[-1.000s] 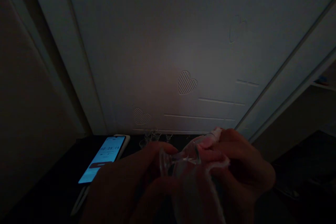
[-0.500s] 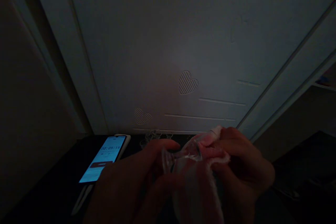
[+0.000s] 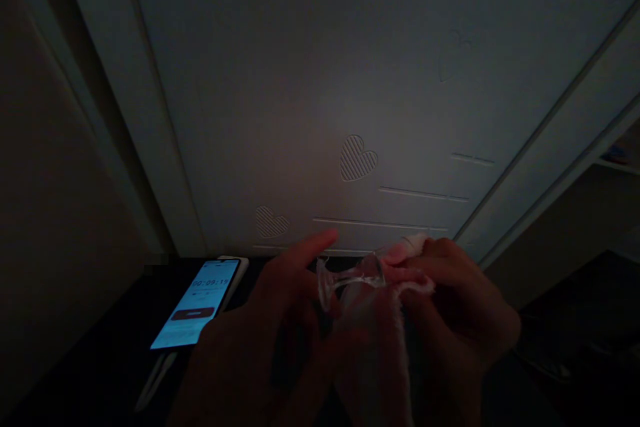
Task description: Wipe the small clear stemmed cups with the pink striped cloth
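In dim light I hold a small clear stemmed glass (image 3: 350, 278) on its side in front of me, foot to the left. My left hand (image 3: 280, 320) touches the foot of the glass, its index finger stretched out upward. My right hand (image 3: 450, 310) is closed round the bowl of the glass together with a pale cloth (image 3: 385, 347) that hangs down between both hands.
A lit phone (image 3: 197, 310) lies on the dark tabletop (image 3: 100, 367) at the left. A pale panel with heart shapes (image 3: 357, 159) stands right behind the table. Several small clear glasses (image 3: 295, 259) stand at its foot.
Both hands have lifted the glass a little. My left index finger has come off the foot and now points upward.
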A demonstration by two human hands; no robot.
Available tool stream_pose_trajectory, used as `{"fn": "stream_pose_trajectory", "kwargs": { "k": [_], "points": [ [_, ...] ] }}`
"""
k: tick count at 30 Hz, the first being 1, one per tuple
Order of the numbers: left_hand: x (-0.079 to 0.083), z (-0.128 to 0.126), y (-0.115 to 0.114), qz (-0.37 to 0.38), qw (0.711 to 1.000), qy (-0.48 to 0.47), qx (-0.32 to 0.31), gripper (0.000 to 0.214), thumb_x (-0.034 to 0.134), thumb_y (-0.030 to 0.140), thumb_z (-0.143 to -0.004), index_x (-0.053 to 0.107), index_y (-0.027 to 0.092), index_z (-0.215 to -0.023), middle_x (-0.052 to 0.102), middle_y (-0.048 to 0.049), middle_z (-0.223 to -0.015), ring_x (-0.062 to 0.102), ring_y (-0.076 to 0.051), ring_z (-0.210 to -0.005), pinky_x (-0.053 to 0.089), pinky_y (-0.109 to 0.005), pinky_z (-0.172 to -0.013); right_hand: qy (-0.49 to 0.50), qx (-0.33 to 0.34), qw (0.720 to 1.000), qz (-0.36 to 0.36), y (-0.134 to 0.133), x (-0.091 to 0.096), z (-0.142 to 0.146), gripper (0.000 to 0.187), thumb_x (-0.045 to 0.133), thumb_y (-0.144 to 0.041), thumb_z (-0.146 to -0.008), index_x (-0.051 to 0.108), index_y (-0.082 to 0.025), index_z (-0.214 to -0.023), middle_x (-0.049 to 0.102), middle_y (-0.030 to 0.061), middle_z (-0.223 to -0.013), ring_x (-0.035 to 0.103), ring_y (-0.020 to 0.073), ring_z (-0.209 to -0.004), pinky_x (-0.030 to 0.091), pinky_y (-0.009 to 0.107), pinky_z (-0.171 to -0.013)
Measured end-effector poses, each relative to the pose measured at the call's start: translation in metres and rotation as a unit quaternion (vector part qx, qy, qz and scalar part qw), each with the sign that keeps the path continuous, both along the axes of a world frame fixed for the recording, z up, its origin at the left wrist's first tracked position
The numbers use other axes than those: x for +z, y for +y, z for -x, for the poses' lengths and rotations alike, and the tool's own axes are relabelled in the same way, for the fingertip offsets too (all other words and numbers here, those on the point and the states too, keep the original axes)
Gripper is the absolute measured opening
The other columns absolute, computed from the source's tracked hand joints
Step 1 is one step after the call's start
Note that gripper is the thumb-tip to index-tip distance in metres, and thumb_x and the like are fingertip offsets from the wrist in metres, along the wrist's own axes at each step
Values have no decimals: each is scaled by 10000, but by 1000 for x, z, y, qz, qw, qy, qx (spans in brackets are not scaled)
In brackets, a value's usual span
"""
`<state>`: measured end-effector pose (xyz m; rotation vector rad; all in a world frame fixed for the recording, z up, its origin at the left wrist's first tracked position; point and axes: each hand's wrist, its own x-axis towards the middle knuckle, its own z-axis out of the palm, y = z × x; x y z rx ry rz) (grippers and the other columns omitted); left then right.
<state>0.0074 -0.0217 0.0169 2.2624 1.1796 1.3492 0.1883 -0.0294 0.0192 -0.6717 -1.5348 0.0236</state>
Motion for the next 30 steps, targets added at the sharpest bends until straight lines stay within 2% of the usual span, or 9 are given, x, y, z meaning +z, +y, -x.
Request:
{"fn": "stream_pose_trajectory", "kwargs": {
  "k": [3,5,9,18,22,27,30],
  "points": [
    [2,-1,4,-21,1000,9,22,336,559,422,-928,460,487,-1242,678,144,-659,653,-102,-494,479,-151,-417,10,16,1000,1,1,-1,1,312,641,-48,-804,754,-251,-1013,763,4,-894,606,142,-688,462,279,-533],
    [2,-1,5,-26,998,22,47,264,546,392,-925,490,482,-1166,710,142,-723,688,-113,-546,498,-178,-456,8,25,1000,2,1,-1,2,305,649,-55,-802,754,-248,-1014,766,7,-903,605,141,-673,464,283,-528],
    [0,1,5,-10,998,19,56,194,518,441,-946,519,493,-1133,710,143,-727,698,-107,-556,482,-193,-474,7,27,1000,7,2,-3,0,264,658,-127,-832,748,-268,-1035,766,16,-899,616,153,-652,465,292,-502],
    [-3,4,5,10,999,39,11,221,432,579,-961,495,476,-1145,761,144,-780,725,-122,-595,475,-185,-459,7,30,1000,1,2,-4,-1,179,684,-189,-856,747,-248,-1013,757,45,-889,641,194,-682,468,322,-495],
    [-1,5,6,16,999,38,-2,198,442,562,-968,480,486,-1147,732,166,-709,700,-97,-542,451,-173,-454,2,40,999,8,1,-4,-2,201,667,-170,-858,743,-243,-1029,749,47,-893,645,183,-681,471,322,-510],
    [-1,6,5,18,999,50,-4,204,428,549,-971,463,476,-1158,747,151,-760,716,-103,-582,473,-180,-492,2,34,999,-6,3,-2,-2,200,676,-177,-849,755,-241,-1021,754,57,-876,634,196,-655,460,335,-490],
    [-1,6,6,20,999,50,-12,205,395,555,-983,459,472,-1160,730,155,-707,710,-111,-551,464,-191,-467,13,42,999,-4,2,-1,-1,199,698,-183,-841,764,-234,-1022,766,60,-880,616,201,-644,446,339,-470]
  ]
}}
